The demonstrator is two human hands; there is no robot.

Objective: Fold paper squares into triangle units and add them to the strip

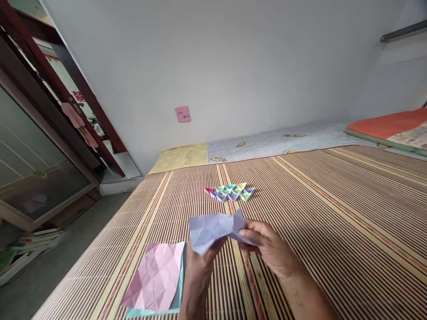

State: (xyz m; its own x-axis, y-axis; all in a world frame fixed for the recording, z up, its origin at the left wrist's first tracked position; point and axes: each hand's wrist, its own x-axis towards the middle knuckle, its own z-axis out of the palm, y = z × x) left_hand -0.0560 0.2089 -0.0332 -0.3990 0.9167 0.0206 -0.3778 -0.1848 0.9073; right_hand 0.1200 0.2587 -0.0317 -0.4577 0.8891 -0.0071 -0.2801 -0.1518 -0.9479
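Nearer than the folded shapes [227, 192], the right hand [267, 244] slants inward, fingers pinching the lilac sheet [213, 229]; the left hand [200, 261] reaches up beneath, its grip hidden; the sheet's long axis runs sideways, right corner upward

The held sheet [213, 230] is above the mat [333, 213]. From it, small paper pieces [230, 192] lie on the mat at twelve o'clock, stacked sheets [157, 278] at eight; folded cloths [395, 124] sit beyond at two.
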